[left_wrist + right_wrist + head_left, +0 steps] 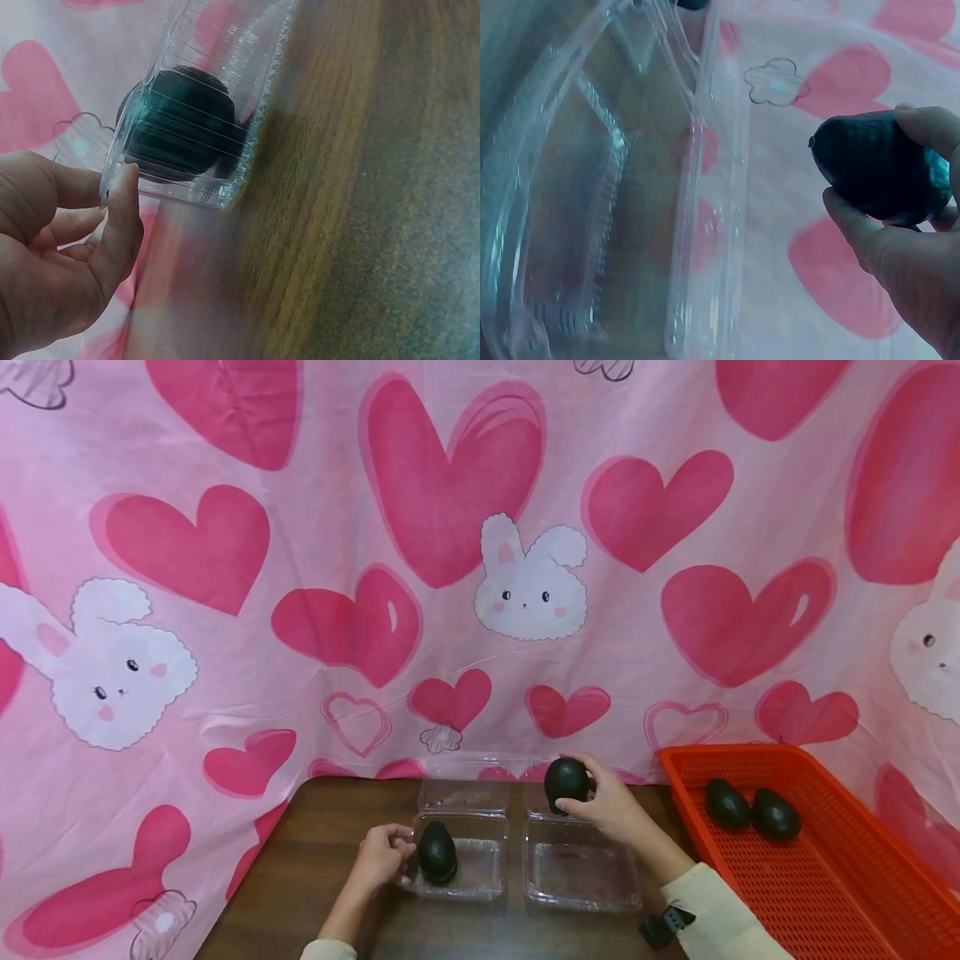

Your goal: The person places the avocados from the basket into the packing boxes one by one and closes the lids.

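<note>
My left hand (384, 857) pinches the side rim of a clear plastic clamshell container (483, 868), thumb and finger at its edge in the left wrist view. Inside that container lies a dark green avocado (437, 853), seen through the ribbed wall in the left wrist view. With fingers and thumb around it, my right hand (611, 806) holds another avocado (877, 161) raised above the hinge side of a second clear clamshell container (581, 872). This second container has its lid folded back, and its tray holds nothing.
At the right stands a red-orange plastic basket (780, 885) with two avocados (752, 810) near its far end. Both containers stand on a brown wooden table (300, 860). A pink cloth (322, 510) with hearts and rabbits hangs behind.
</note>
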Motion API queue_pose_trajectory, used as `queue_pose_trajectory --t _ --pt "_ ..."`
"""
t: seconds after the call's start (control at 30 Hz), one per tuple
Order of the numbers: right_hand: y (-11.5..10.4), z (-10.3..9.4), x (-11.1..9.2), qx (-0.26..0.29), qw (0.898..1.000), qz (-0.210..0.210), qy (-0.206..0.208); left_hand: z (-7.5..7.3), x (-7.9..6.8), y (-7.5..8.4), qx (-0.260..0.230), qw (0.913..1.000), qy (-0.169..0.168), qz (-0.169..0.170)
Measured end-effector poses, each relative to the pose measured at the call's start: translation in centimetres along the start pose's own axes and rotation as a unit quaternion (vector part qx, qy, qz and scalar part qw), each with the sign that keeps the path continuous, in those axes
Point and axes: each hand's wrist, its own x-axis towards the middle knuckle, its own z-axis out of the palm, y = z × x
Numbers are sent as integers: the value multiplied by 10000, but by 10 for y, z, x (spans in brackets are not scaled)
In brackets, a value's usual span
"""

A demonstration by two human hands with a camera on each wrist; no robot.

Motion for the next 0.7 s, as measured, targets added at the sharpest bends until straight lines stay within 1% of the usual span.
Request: queue_pose_trajectory --t 0.13,0.27,0.37,0.43,0.57,0.7 --pt "1 13 5 -7 10000 17 -14 0 0 0 25 10000 24 10" --pt "2 25 9 -259 9997 2 -51 0 0 0 56 10000 12 27" --pt "3 33 12 -342 9992 -80 -201 0 -1 0 48 10000 -3 10" --pt "3 39 14 -232 9991 -106 -338 0 -2 1 31 10000 -3 4" --pt "3 50 18 -8 9980 66 -635 -1 -2 2 -1 10000 3 -4" --pt "3 58 20 -141 9963 319 -784 -1 -2 2 -40 10000 -38 -26"
